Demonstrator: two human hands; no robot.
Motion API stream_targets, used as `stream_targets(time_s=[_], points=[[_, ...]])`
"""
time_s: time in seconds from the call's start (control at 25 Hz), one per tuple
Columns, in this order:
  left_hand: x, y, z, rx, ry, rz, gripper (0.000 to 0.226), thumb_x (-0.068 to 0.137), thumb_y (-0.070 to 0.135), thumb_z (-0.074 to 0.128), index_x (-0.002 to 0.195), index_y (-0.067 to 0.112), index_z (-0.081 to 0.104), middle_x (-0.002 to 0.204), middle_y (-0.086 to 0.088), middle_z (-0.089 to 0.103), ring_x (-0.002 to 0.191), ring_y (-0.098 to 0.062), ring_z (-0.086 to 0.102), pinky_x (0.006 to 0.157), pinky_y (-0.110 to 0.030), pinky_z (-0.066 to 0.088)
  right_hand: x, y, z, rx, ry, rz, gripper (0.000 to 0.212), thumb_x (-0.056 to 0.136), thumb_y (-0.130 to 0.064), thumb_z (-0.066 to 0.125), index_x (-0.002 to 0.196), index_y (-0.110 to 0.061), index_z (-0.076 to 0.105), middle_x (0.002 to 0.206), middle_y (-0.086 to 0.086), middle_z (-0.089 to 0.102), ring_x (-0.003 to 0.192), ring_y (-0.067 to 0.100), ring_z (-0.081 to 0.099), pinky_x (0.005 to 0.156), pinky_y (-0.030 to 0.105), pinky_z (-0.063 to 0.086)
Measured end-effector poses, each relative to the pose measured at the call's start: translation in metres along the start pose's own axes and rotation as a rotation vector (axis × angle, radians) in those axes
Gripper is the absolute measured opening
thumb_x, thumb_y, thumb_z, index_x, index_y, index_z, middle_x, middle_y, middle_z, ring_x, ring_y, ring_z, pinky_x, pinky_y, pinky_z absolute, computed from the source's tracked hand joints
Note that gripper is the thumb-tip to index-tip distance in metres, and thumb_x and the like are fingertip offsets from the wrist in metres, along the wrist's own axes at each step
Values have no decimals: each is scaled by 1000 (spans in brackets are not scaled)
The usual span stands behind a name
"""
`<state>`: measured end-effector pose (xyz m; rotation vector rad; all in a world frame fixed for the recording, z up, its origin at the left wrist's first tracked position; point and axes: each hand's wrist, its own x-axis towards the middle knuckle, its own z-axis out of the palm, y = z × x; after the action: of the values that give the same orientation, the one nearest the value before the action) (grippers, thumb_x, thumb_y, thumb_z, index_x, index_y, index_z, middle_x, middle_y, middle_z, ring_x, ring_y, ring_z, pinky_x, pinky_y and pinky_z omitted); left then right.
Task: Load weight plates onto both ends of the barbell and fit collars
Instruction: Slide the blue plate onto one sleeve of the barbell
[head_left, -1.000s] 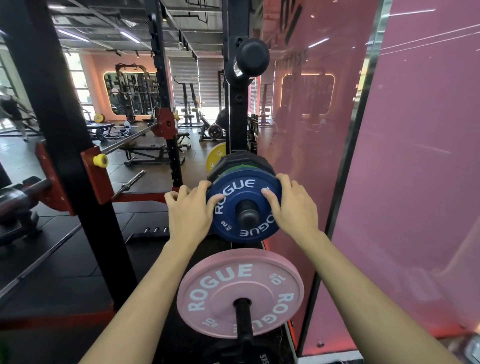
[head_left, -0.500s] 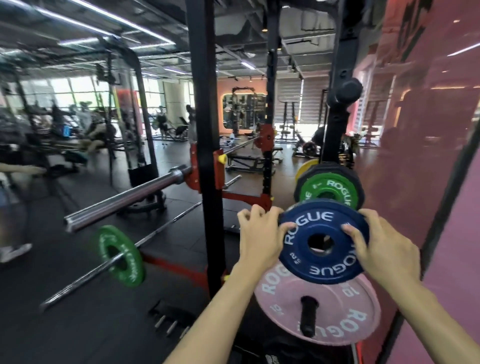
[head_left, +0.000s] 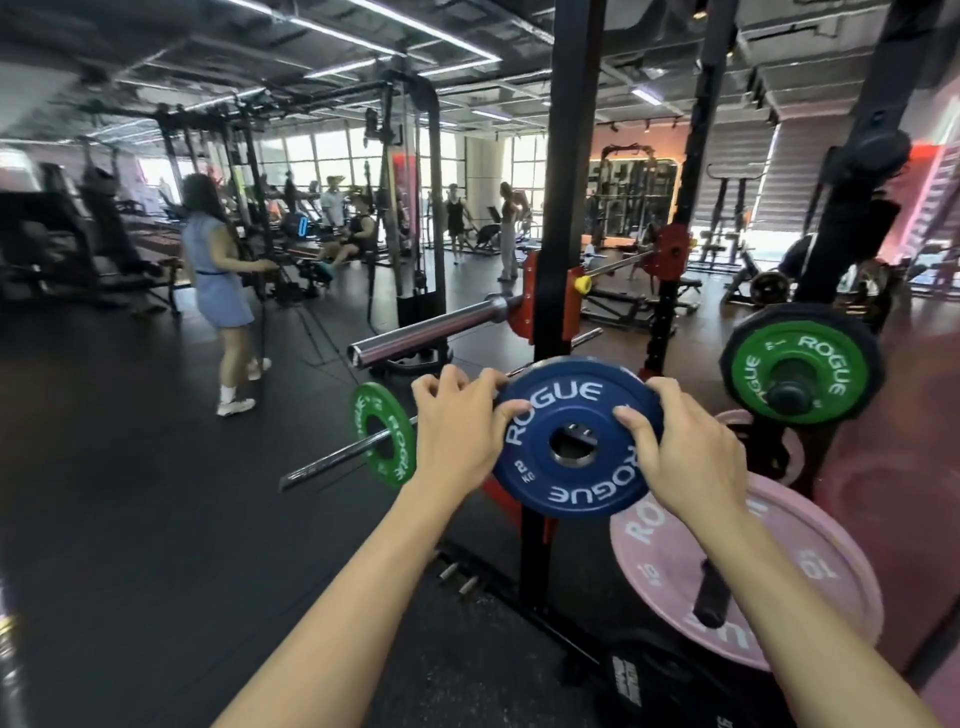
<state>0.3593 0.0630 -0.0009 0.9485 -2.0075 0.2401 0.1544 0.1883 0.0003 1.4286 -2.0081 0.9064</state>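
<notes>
Blue plate (head_left: 574, 439) now off its peg, upright, facing camera, both hands gripping.

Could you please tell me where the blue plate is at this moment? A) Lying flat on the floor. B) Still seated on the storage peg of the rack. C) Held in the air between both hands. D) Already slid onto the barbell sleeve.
C: the blue plate hangs clear of any peg, its centre hole empty, with the left hand and right hand each in a grip on one side of its rim.
</notes>
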Motion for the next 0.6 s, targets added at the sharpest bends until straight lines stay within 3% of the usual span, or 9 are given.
stream_targets(time_s=[0.28,0.6], points=[[-17,-112,-55,128,26,-138,49,93,63,37,109,24,62,88,2,59,95,-22,46,90,-39,21,16,-114,51,121,-68,-94,40,94,-62,35,116,-30,44,100,-1,66,83,34,65,61,36,45],[7,-261,-58,81,33,-98,43,94,63,40,106,27,61,88,5,55,94,-20,46,92,-37,20,40,-232,128,70,-74,-55,44,93,-64,33,119,-30,44,108,-3,66,85,32,66,62,35,45]])
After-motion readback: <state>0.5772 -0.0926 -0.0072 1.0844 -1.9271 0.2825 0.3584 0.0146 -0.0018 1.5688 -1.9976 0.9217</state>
